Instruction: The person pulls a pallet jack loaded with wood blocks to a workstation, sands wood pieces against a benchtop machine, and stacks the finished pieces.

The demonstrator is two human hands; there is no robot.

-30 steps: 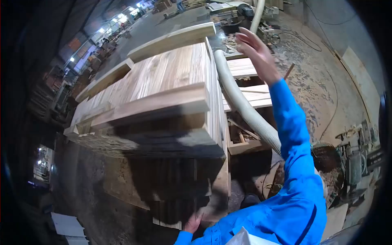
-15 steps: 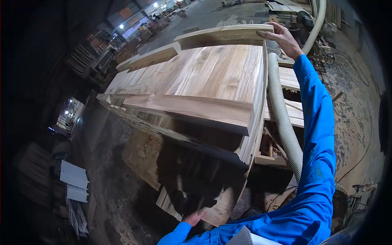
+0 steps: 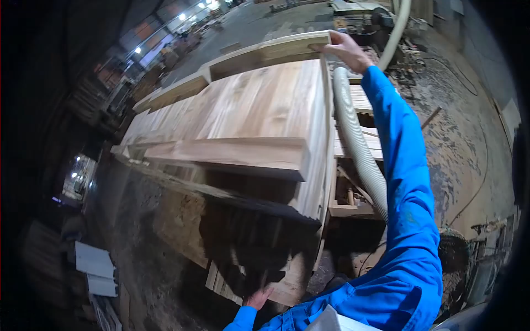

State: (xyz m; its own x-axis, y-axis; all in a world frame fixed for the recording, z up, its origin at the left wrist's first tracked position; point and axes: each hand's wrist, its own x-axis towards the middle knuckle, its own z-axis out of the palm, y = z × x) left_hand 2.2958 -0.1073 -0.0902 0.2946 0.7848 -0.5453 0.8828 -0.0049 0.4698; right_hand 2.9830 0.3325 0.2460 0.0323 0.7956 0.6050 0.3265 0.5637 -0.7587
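Note:
My right hand [image 3: 346, 51] grips the near end of the far wooden board [image 3: 270, 48], thumb on its inner face. That board stands on edge along the far side of a stack of wide wooden panels [image 3: 248, 105]. Along the near side lies another thick board [image 3: 232, 154], which no hand touches. Low at the bottom, my left hand [image 3: 258, 298] rests at the edge of a lower wooden piece [image 3: 287, 289] in shadow; its fingers look spread, with nothing held between them.
A ribbed hose [image 3: 356, 138] runs down the right of the stack, beside a wooden frame [image 3: 350, 209]. White sheets [image 3: 95, 259] lie on the floor at lower left. Sawdust covers the floor at right; machine parts [image 3: 488, 248] stand at the right edge.
My right hand was raised and free a second ago, then came onto the end of the far board and closed on it. That board now tilts more upright. The camera view has shifted.

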